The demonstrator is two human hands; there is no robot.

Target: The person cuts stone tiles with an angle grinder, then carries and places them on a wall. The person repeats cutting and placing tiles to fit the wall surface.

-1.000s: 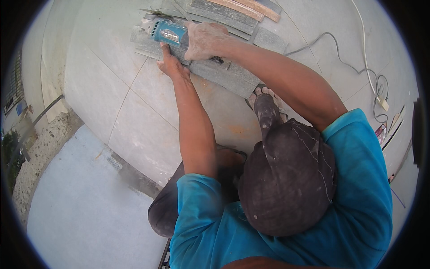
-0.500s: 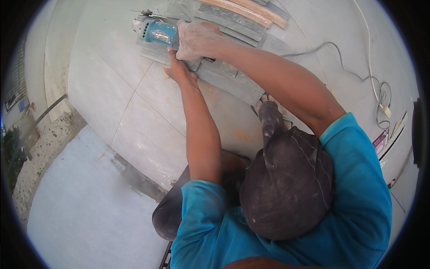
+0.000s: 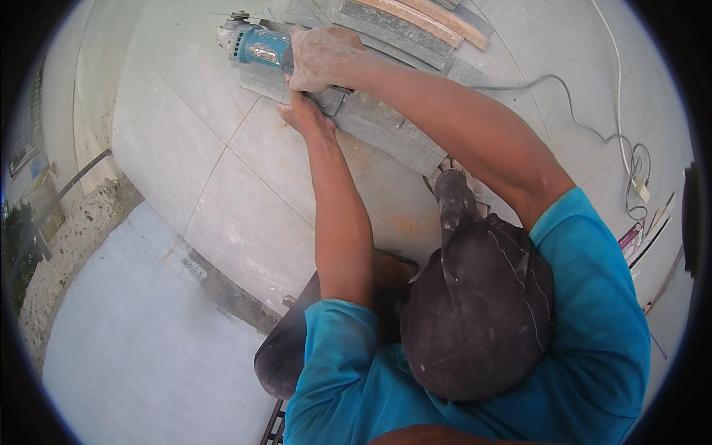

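Note:
A teal angle grinder [image 3: 261,46] lies level at the upper left, its thin disc [image 3: 222,13] seen almost edge-on at the far side of its head. My right hand [image 3: 322,58], coated with pale dust, wraps round the rear of the grinder's body. Just below it, my left hand [image 3: 308,115] is closed at the near edge of a grey stone tile [image 3: 261,80] beneath the grinder. One digit reaches up by the grinder body while others bend at the tile's edge, partly hidden. More grey tiles [image 3: 386,126] run right from there toward my foot.
Beyond my hands lie stacked grey strips [image 3: 397,33] and reddish-edged strips [image 3: 437,18]. A dark cord [image 3: 552,77] and a white cable [image 3: 615,96] cross the pale tiled floor [image 3: 215,133] at right. A light-blue surface [image 3: 148,319] lies at lower left beside rough concrete [image 3: 74,245].
The view has shifted slightly, so the tiles and strips sit a little farther right. My hands keep their places at the grinder and the tile, and the grinder has barely moved.

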